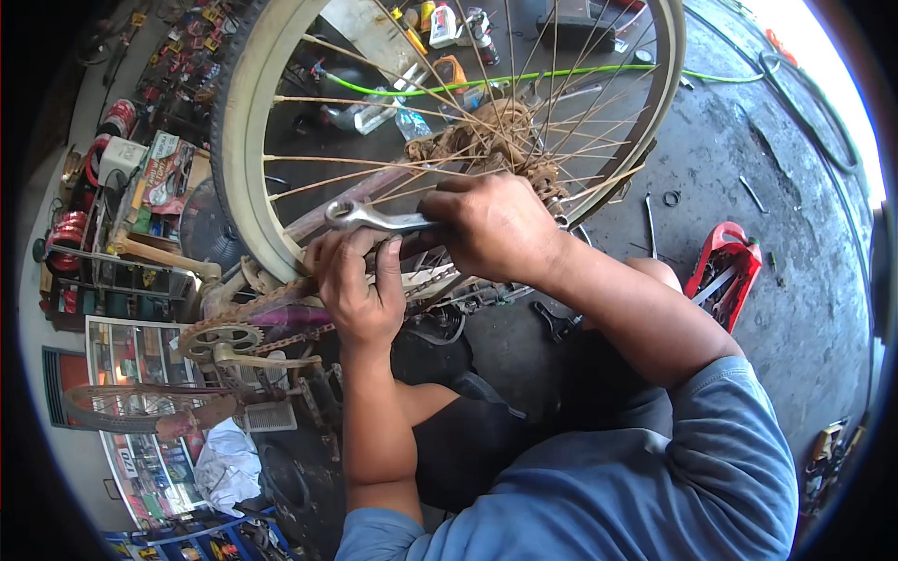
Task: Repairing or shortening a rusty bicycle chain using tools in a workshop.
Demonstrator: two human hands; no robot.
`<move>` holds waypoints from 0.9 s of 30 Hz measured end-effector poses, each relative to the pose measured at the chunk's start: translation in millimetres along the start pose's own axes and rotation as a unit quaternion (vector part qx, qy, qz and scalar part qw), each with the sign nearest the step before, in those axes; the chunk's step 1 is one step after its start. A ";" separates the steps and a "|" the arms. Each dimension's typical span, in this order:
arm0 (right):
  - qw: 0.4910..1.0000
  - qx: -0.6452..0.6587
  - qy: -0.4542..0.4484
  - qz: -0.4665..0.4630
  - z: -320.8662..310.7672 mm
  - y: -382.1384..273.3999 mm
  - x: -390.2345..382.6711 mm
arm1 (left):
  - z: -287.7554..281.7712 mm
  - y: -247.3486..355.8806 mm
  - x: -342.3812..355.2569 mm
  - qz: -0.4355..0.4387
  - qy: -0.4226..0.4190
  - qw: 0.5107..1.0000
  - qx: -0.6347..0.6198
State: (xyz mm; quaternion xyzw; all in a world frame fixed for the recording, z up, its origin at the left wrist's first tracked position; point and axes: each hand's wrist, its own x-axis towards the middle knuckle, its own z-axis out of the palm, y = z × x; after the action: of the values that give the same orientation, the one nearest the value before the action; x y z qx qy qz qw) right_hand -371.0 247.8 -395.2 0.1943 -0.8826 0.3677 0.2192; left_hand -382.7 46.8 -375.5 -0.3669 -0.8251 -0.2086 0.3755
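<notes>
Wrench (pixel 388 222) in the right hand (pixel 500 224), in front of the wheel (pixel 251 140)
The right fingers are closed round its shank, the ring end jutting out just above the left hand (pixel 360 294), whose fingers are bent and thumb raised; whether they grip anything, I cannot tell. Beyond are the chain (pixel 313 334) and rusty hub (pixel 505 120). A firm hold, knuckles clear of wheel and chain, should serve best.

A bicycle (pixel 500 126) and tool caddy (pixel 745 282) suggest a workshop.
</notes>
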 end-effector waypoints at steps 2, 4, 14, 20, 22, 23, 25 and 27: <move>1.000 0.000 0.000 -0.002 3.7 4.2 2.7 | -1.6 -2.4 2.4 0.000 -0.004 1.000 0.005; 1.000 -0.008 -0.010 0.003 4.1 2.5 4.5 | -3.5 -4.8 2.1 0.004 -0.009 1.000 0.015; 0.997 -0.013 -0.069 0.036 -0.2 -0.3 12.4 | 0.3 -10.1 0.8 0.022 -0.064 0.996 0.061; 0.998 0.003 -0.057 0.039 -0.9 0.8 14.3 | 4.0 -10.9 -1.3 0.030 -0.065 0.995 0.068; 0.992 0.002 -0.110 0.069 -1.1 1.5 16.0 | 7.3 -11.2 -3.5 0.029 -0.053 0.996 0.069; 0.992 0.004 -0.108 0.070 -1.7 0.3 15.7 | 6.2 -10.0 -2.7 0.031 -0.054 0.996 0.069; 0.995 0.009 -0.091 0.050 -2.0 -2.4 14.3 | 3.6 -7.8 -1.5 0.052 -0.055 0.995 0.057; 0.993 0.012 -0.100 0.054 -2.6 -3.0 15.3 | 3.0 -10.0 -1.9 0.056 -0.059 0.995 0.053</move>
State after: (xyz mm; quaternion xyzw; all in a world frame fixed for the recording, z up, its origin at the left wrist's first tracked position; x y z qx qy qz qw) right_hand -381.5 244.9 -383.8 0.1849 -0.9049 0.3679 0.1076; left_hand -390.8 41.4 -379.5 -0.4034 -0.8339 -0.1209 0.3566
